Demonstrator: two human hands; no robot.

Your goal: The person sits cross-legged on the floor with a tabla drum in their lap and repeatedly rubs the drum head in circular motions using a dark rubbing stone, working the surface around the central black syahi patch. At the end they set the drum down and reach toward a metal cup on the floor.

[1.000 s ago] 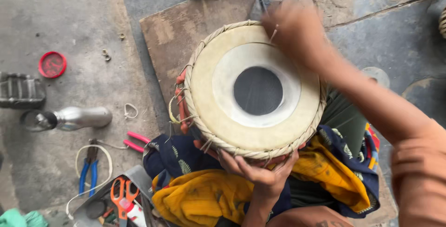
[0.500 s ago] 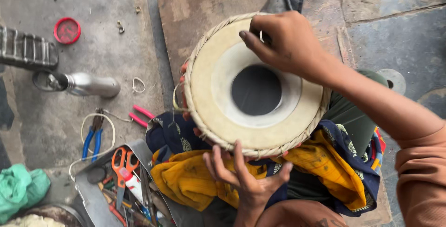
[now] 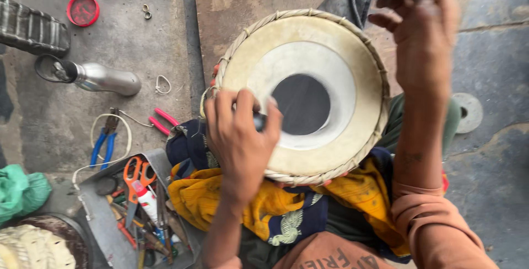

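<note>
The left hand [image 3: 241,137] rests curled on the round cream drumhead with a black centre [image 3: 305,94], gripping a small dark object. The right hand [image 3: 420,32] hovers above the rim, fingers loosely bent, holding nothing visible.

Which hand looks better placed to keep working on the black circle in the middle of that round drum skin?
The left hand, probably: it rests on the round cream drum skin, fingers at the edge of the black centre circle. The right hand is raised beyond the rim.
</note>
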